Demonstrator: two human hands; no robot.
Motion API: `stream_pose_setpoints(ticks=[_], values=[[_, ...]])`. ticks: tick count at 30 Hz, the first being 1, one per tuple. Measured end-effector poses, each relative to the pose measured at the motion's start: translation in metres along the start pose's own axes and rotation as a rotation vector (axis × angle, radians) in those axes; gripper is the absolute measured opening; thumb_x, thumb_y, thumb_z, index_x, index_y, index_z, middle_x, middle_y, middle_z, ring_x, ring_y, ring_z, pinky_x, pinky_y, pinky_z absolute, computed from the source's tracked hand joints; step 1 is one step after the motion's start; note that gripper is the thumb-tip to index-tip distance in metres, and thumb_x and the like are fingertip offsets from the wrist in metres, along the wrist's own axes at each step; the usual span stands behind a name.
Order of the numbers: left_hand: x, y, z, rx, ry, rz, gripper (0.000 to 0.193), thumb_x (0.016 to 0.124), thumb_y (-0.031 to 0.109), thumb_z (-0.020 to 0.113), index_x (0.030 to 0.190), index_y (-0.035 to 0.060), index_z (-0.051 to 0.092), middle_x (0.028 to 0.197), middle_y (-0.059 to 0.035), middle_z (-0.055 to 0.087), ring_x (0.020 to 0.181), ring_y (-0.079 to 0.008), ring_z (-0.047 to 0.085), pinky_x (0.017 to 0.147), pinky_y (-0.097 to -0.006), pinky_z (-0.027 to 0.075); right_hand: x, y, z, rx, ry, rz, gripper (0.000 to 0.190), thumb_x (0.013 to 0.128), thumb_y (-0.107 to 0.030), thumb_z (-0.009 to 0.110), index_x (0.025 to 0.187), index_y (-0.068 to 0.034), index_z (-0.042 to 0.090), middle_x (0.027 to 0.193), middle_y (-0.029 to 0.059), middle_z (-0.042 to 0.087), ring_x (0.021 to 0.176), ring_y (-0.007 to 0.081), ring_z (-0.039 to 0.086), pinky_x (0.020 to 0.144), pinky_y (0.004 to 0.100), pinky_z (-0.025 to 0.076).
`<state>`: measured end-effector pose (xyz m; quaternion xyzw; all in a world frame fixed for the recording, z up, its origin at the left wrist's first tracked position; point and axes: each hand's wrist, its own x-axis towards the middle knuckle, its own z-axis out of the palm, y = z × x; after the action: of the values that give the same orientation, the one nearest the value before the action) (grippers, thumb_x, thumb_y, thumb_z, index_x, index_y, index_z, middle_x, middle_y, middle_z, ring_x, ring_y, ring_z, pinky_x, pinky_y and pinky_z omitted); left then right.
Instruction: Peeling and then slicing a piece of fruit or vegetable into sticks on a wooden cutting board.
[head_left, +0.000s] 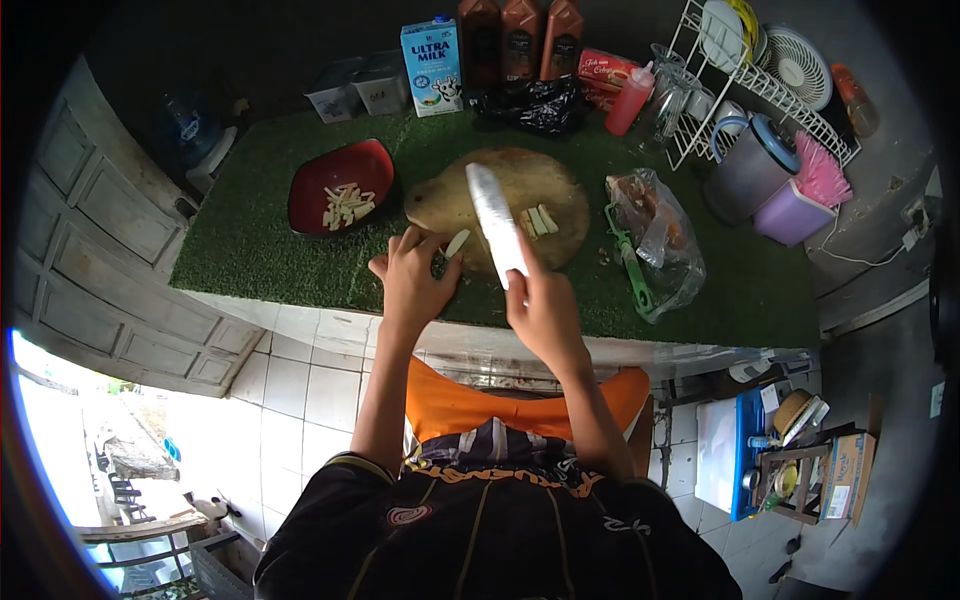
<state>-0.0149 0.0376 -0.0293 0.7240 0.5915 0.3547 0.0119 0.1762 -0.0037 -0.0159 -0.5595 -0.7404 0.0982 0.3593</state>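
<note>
My right hand grips a broad-bladed knife, its blade slanting up and left over a round wooden cutting board. At the board's lower left edge, my left hand has its thumb and fingertips beside a pale cut piece of food; whether it pinches the piece I cannot tell. Several pale sticks lie on the board, right of the blade. To the left stands a red bowl with a dark outside, holding a small heap of cut pale sticks.
Right of the board lie a clear plastic bag with brownish contents and a green-handled peeler. Along the back stand a milk carton, a black plastic bag, a red squeeze bottle, a dish rack and a pitcher.
</note>
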Motion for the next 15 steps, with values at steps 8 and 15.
stream_pose_setpoints(ticks=[8,15], values=[[0.014,0.031,0.011,-0.12,0.013,-0.07,0.03,0.08,0.029,0.079,0.106,0.0162,0.075,0.079,0.0008,0.067,0.08,-0.019,0.065,0.078,-0.0416,0.035,-0.005,0.076,-0.012,0.27,0.494,0.014,0.057,0.097,-0.002,0.055,0.151,0.006,0.038,0.062,0.0115,0.052,0.05,0.0153,0.051,0.049,0.0293,0.041],[0.035,0.029,0.023,-0.03,-0.038,-0.065,0.047,0.074,0.035,0.083,0.115,0.0143,0.073,0.094,-0.0008,0.067,0.095,-0.0226,0.062,0.085,-0.0453,0.038,-0.005,0.069,-0.018,0.29,0.427,0.098,0.056,0.097,-0.002,0.055,0.15,0.005,0.038,0.067,0.0148,0.057,0.05,0.0187,0.053,0.049,0.0297,0.042]])
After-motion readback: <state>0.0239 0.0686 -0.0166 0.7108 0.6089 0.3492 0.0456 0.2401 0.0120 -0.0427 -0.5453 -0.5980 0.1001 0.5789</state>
